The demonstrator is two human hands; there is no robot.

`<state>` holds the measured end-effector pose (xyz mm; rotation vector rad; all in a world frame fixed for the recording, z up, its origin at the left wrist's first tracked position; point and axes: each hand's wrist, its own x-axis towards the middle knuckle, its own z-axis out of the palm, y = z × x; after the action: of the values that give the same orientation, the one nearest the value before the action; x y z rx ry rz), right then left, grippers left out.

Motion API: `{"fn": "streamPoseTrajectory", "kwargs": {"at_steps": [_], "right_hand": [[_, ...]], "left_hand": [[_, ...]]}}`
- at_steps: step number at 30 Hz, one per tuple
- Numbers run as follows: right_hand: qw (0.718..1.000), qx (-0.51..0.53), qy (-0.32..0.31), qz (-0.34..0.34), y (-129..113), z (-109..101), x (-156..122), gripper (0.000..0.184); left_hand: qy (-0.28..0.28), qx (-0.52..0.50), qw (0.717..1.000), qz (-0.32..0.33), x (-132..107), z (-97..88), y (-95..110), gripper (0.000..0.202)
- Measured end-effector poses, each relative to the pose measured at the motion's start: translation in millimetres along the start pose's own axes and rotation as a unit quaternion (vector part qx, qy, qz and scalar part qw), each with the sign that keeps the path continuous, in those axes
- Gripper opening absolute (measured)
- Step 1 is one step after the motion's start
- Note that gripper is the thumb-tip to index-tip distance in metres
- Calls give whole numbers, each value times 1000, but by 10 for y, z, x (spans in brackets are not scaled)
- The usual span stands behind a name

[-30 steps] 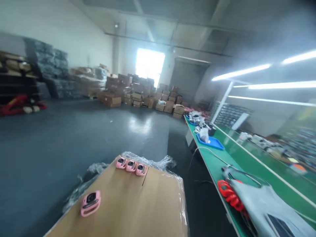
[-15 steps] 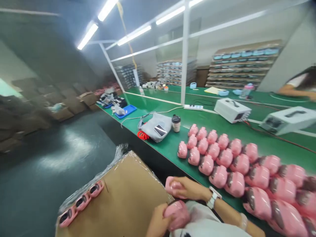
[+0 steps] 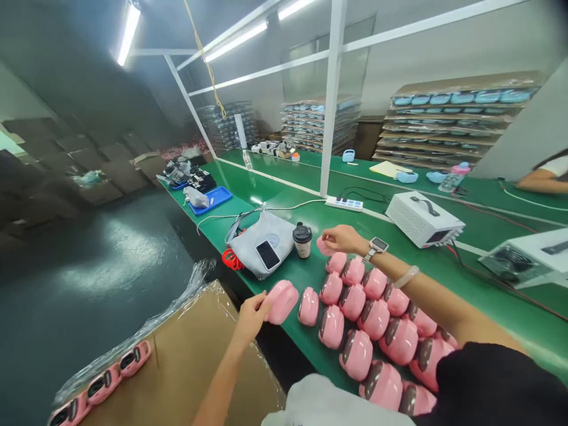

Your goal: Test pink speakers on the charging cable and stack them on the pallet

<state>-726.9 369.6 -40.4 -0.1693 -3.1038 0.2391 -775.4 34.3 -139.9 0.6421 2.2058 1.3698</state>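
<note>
My left hand (image 3: 252, 315) grips a glossy pink plastic casing (image 3: 283, 302) by its lower left side, above the near edge of the green bench. My right hand (image 3: 345, 239) reaches over the bench, its fingers closed round a second pink casing (image 3: 325, 247) at the far left end of the rows. Fingers cover much of that one; whether it touches the bench I cannot tell. Several like casings (image 3: 374, 319) with dark windows stand in close rows under my right forearm. The nearest to my left hand is an end casing (image 3: 308, 306).
A cardboard sheet (image 3: 195, 355) at lower left bears three pink pieces with dark openings (image 3: 103, 386). On the bench are a grey bag (image 3: 248, 245) with a phone (image 3: 268, 255), a lidded cup (image 3: 302, 241), a power strip (image 3: 344, 203) and two white boxed devices (image 3: 423, 219). Another person's arm (image 3: 544, 180) shows far right.
Both hands have moved from beside the cardboard and my lap out toward the bench, each with a pink casing. My right hand is now at the rows' far end. The view has shifted too.
</note>
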Motion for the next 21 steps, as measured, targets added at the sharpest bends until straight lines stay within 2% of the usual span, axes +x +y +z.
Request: {"fn": "streamPoseTrajectory", "kwargs": {"at_steps": [2, 4, 6, 8, 12, 14, 16, 19, 21], "right_hand": [[998, -26, -46, -45, 289, 188, 276, 21], [991, -43, -91, -83, 500, 438, 470, 19], [984, -51, -131, -111, 630, 714, 570, 18], [976, -47, -166, -132, 693, 973, 592, 17], [966, -23, -211, -147, 688, 1318, 598, 19], [963, -21, -225, -147, 632, 1397, 650, 20], [960, -31, -235, -151, 531, 1434, 702, 20], [952, -62, -244, -175, 351, 1456, 651, 27], [942, -86, -251, -207, 306, 1477, 553, 32]], "left_hand": [[18, 3, 1000, 6, 444, 233, 31, 39], [44, 14, 999, -17, 802, 489, -24, 35], [61, 27, 996, -58, 1029, 726, -144, 35], [56, 31, 994, -93, 1126, 912, -282, 37], [1, -16, 993, -116, 1118, 1093, -435, 25], [-21, -63, 990, -127, 1097, 1123, -441, 14], [-22, -127, 979, -156, 1044, 1134, -455, 19], [14, -242, 940, -239, 788, 1094, -620, 36], [56, -311, 898, -307, 441, 1003, -880, 37]]}}
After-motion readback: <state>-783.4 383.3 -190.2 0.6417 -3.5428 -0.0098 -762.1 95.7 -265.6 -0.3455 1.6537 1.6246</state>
